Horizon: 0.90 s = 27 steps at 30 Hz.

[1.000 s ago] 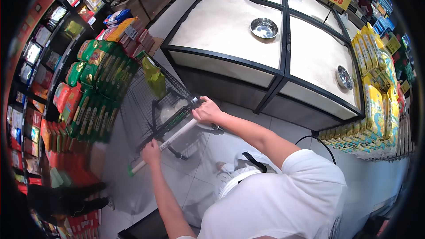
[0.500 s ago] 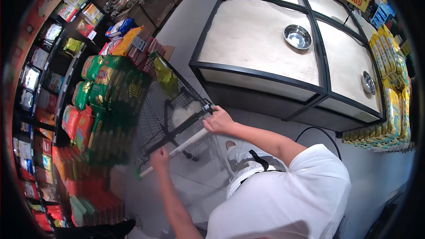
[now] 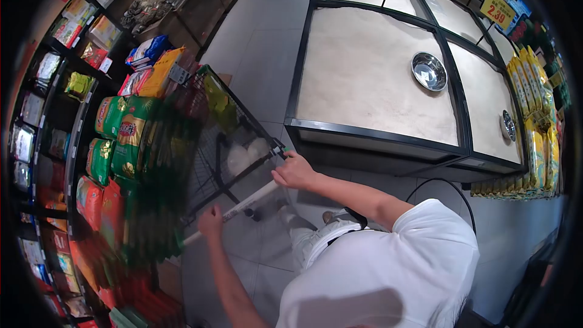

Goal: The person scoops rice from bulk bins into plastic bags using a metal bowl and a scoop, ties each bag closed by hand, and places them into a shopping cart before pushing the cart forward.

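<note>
Both of my hands are on the white handle bar of a wire shopping cart. My right hand is closed around the bar's right end, next to the cart's corner. Toward the left end, my left hand is closed on the bar too, slightly blurred. Inside the cart, a yellow-green bag is at the far side, and white roundish items lie nearer the handle. The cart's left side blends into the blurred stack of green bags, so I cannot tell whether they touch.
On the right stands a black-framed bin of white grain or powder, holding a metal bowl. Yellow packages are stacked beyond it. Shelves of packaged goods line the left. Grey tiled floor runs between the displays.
The cart and I have moved forward along the aisle. The bins have shifted down and right in view, and the green bags down and left. Both hands stay on the handle.
</note>
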Each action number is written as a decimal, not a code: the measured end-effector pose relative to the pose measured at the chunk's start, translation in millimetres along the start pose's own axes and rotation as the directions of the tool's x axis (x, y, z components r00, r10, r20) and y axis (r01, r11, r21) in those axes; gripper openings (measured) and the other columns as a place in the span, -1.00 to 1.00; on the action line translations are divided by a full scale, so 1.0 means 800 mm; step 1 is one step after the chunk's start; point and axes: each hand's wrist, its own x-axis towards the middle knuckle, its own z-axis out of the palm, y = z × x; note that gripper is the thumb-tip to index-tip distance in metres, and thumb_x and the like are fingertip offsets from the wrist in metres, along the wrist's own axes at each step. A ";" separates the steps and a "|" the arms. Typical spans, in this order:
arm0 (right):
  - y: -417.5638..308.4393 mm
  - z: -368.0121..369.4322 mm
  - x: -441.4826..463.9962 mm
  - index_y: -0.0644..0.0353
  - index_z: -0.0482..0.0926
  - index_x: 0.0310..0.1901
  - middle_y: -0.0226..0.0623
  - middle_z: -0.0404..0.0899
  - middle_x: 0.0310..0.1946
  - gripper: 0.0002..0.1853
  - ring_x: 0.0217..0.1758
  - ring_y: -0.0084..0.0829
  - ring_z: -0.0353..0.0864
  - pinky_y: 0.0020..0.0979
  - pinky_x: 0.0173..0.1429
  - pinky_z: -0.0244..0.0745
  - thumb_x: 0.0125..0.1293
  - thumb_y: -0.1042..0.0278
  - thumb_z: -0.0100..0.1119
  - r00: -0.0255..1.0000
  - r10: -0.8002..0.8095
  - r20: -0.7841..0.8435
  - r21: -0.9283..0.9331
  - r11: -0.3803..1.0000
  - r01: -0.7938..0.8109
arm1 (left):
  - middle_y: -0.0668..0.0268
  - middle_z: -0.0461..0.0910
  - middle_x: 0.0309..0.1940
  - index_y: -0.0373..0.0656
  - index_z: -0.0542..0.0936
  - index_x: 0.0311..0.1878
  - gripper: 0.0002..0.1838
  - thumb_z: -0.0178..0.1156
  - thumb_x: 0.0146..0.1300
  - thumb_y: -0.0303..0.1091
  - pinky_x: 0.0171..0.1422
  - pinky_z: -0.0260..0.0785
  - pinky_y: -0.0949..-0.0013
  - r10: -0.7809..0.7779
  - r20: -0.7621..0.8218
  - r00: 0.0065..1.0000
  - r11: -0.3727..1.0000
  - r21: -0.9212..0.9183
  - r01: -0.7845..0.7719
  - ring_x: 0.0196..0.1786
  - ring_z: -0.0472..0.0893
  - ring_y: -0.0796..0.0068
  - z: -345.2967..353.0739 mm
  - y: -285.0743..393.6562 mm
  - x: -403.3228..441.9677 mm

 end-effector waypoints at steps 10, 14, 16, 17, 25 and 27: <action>0.074 0.084 0.163 0.07 0.56 -0.69 -0.30 0.49 -0.75 -0.62 -0.57 -0.27 0.56 -0.21 0.17 0.43 0.28 0.19 0.08 0.989 0.148 -0.010 -0.105 0.983 -0.148 | 0.05 0.65 -0.48 -0.13 0.70 -0.38 -0.54 0.06 0.27 0.08 -0.23 0.42 -0.03 0.156 0.084 0.984 0.988 -0.021 -0.154 -0.32 0.65 -0.07 0.017 -0.006 0.246; 0.116 0.115 0.228 0.09 0.54 -0.72 -0.29 0.48 -0.77 -0.62 -0.59 -0.26 0.54 -0.22 0.14 0.44 0.24 0.19 0.10 0.979 0.185 -0.081 -0.142 0.970 -0.195 | 0.05 0.64 -0.49 -0.15 0.67 -0.41 -0.53 0.05 0.28 0.07 -0.25 0.41 -0.03 0.259 0.037 0.965 0.965 -0.064 -0.256 -0.34 0.63 -0.08 0.028 0.007 0.345; 0.136 0.124 0.253 0.11 0.54 -0.74 -0.26 0.47 -0.78 -0.60 -0.61 -0.24 0.54 -0.20 0.13 0.44 0.24 0.19 0.10 0.974 0.200 -0.107 -0.146 0.966 -0.215 | 0.10 0.65 -0.51 -0.11 0.70 -0.38 -0.56 0.08 0.29 0.07 -0.23 0.45 0.08 0.248 0.104 0.963 0.968 -0.059 -0.243 -0.35 0.66 0.00 0.025 0.022 0.386; 0.146 0.129 0.265 0.11 0.54 -0.74 -0.26 0.47 -0.78 -0.60 -0.61 -0.23 0.54 -0.20 0.13 0.44 0.24 0.19 0.10 0.971 0.215 -0.107 -0.151 0.962 -0.229 | 0.09 0.64 -0.51 -0.12 0.70 -0.38 -0.55 0.08 0.29 0.07 -0.24 0.45 0.07 0.279 0.110 0.954 0.960 -0.062 -0.274 -0.36 0.65 0.00 0.028 0.026 0.408; 0.256 0.165 0.375 0.11 0.53 -0.75 -0.28 0.43 -0.81 -0.61 -0.64 -0.25 0.51 -0.21 0.10 0.44 0.23 0.21 0.10 0.947 0.270 -0.171 -0.196 0.933 -0.302 | 0.12 0.63 -0.51 -0.13 0.67 -0.39 -0.56 0.06 0.31 0.05 -0.28 0.43 0.06 0.452 0.120 0.884 0.892 -0.063 -0.447 -0.38 0.63 -0.03 0.057 0.081 0.599; 0.291 0.170 0.400 0.11 0.52 -0.75 -0.28 0.43 -0.81 -0.61 -0.64 -0.26 0.51 -0.21 0.09 0.44 0.22 0.22 0.10 0.943 0.275 -0.187 -0.211 0.926 -0.312 | 0.13 0.64 -0.51 -0.12 0.69 -0.36 -0.56 0.06 0.31 0.06 -0.26 0.44 0.06 0.454 0.154 0.878 0.891 -0.059 -0.451 -0.37 0.64 -0.02 0.061 0.109 0.641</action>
